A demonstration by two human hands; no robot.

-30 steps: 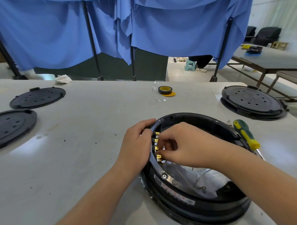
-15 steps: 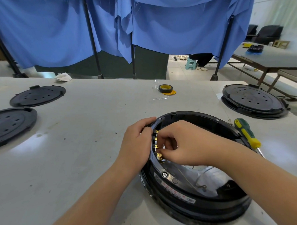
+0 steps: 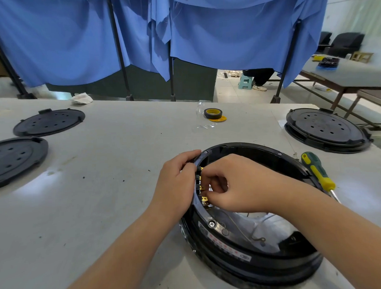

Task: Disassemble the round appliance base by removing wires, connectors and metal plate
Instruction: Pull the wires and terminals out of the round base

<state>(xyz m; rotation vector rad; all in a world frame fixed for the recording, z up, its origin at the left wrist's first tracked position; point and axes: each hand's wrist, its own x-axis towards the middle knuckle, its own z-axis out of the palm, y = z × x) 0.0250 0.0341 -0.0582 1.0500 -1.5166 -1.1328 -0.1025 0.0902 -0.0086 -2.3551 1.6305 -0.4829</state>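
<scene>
The round black appliance base (image 3: 231, 255) lies open on the grey table, with a shiny metal plate (image 3: 239, 223) and thin loose wires (image 3: 256, 237) inside. A row of brass connectors (image 3: 204, 199) sits on its inner left wall. My left hand (image 3: 176, 184) grips the outside of the left rim. My right hand (image 3: 237, 186) reaches inside with fingertips pinched at the connectors; what they hold is hidden.
A green and yellow screwdriver (image 3: 317, 171) lies against the base's right rim. Black perforated lids lie at the left (image 3: 49, 122) (image 3: 13, 158); another round base (image 3: 324, 127) at the right. A roll of tape (image 3: 213, 113) sits further back. Blue curtains hang behind.
Both hands stay at the connectors on the left wall. The right hand's fingers have shifted slightly; the view has dipped a little.
</scene>
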